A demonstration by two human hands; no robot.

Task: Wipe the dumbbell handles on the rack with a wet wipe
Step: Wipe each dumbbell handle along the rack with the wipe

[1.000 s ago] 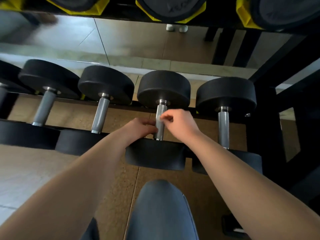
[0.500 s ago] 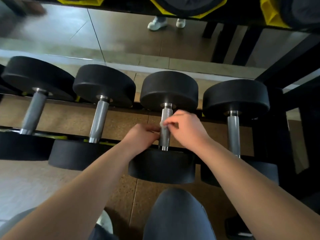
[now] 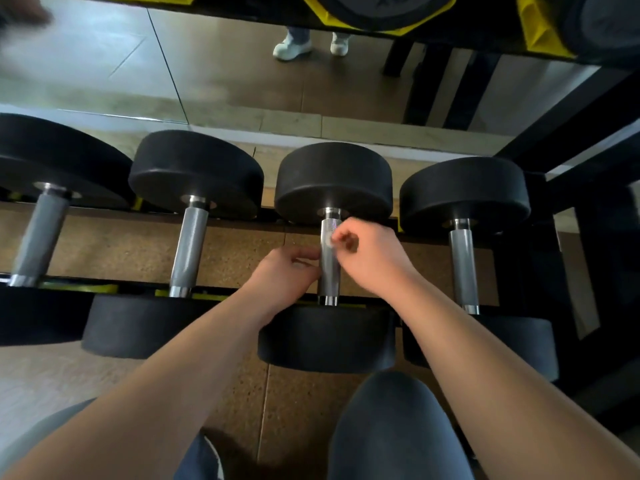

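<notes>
Several black dumbbells with knurled metal handles lie side by side on the rack (image 3: 540, 202). My hands are at the third dumbbell handle (image 3: 329, 271). My right hand (image 3: 372, 259) pinches a small whitish wet wipe (image 3: 327, 239) against the upper part of that handle. My left hand (image 3: 285, 277) sits on the handle's left side with curled fingers and thumb touching it. The neighbouring handles, one on the left (image 3: 188, 251) and one on the right (image 3: 464, 268), are untouched.
An upper rack shelf with yellow cradles (image 3: 540, 32) and more weights hangs overhead. A mirror behind the rack reflects a person's white shoes (image 3: 294, 46). My knees in blue trousers (image 3: 398, 431) are close under the rack's front. The rack's black frame post (image 3: 595, 271) stands on the right.
Both hands stay on the same handle. My right hand's pinch with the wipe has slid slightly toward the far end. The view has tilted so the rack sits lower in frame.
</notes>
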